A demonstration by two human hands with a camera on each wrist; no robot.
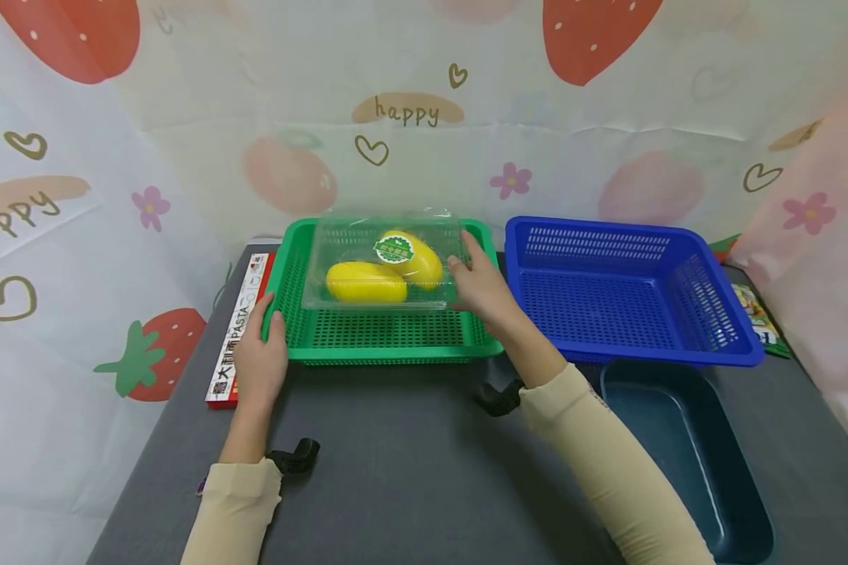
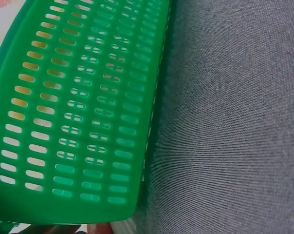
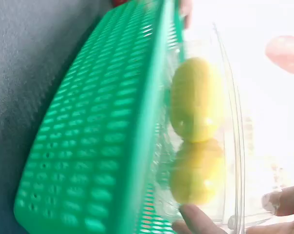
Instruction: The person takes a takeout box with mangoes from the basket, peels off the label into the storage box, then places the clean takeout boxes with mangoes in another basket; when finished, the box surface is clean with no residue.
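A clear plastic clamshell box [image 1: 332,243] holds two yellow mango-like fruits [image 1: 366,282] under a round green-and-white label [image 1: 393,249]. My right hand [image 1: 482,289] grips the box by its right end, with fingertips [image 3: 200,222] showing along that end in the right wrist view. The box is over the green perforated basket [image 1: 396,353], overlapping its back half in the head view. At the basket's left wall, my left hand [image 1: 260,365] holds the rim between thumb and fingers. The left wrist view is mostly filled by the basket's slotted front wall [image 2: 83,117].
Left of the green basket lies a red-and-white pasta box [image 1: 236,337]. A blue perforated basket [image 1: 678,357] stands to the right, with a dark teal tray [image 1: 738,463] in front of it. A colourful packet [image 1: 763,322] lies past the blue basket. A printed curtain backs the grey table [image 1: 396,471].
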